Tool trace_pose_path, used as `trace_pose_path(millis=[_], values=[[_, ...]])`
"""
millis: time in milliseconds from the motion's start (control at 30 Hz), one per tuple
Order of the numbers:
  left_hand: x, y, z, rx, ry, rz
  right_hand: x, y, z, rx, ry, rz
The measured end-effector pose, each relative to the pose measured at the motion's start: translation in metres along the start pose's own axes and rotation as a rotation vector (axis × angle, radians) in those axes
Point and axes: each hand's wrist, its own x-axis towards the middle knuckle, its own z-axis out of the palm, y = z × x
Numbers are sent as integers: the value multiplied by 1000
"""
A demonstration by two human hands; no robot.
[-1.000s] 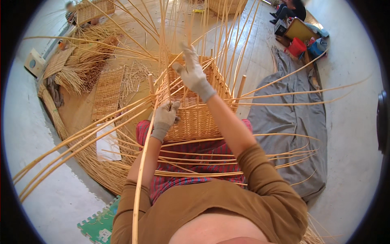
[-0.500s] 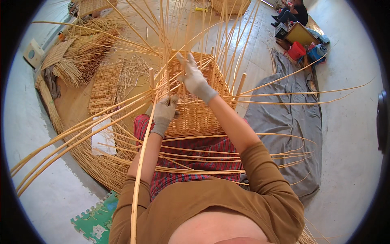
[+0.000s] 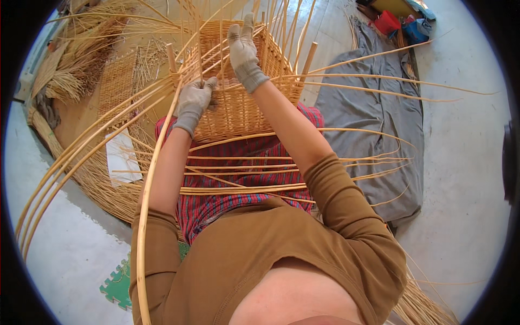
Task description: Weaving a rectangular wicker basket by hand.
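A wicker basket point(image 3: 238, 116), woven from tan willow rods, rests on my lap with thin upright stakes rising from it. My left hand point(image 3: 195, 102), in a pale grey work glove, is closed at the near left part of the rim, with thumb and fingers around a willow rod point(image 3: 199, 57). My right hand point(image 3: 244, 57), gloved alike, is raised over the basket's opening beside the stakes. Its fingers are stretched upward and apart, and the palm side is partly hidden. Several long rods point(image 3: 103, 127) sweep out left from the corner post point(image 3: 171, 58).
One thick rod point(image 3: 149, 216) runs down past my left forearm. Bent rods point(image 3: 260, 158) cross my lap. Bundled rods point(image 3: 89, 187) and a woven panel point(image 3: 116, 81) lie at left. Grey cloth point(image 3: 374, 124) covers the floor at right, with a red bucket point(image 3: 387, 23) beyond.
The view has shifted, so the basket and both hands stand higher and further left in the picture. My left hand keeps its place at the rim; my right hand stays raised with fingers extended.
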Motion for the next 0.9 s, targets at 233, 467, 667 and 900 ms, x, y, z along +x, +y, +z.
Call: trace_pose_path(millis=[233, 467, 667, 900], values=[[-11, 12, -4, 35, 42, 13, 25, -40, 46, 739, 317, 479], [-12, 10, 0, -87, -18, -50, -56, -16, -33, 484, 54, -236], [-23, 19, -5, -255, -137, 15, -83, 24, -72, 706, 74, 96], [-17, 17, 10, 225, 159, 83, -92, -17, -38, 635, 255, 68]])
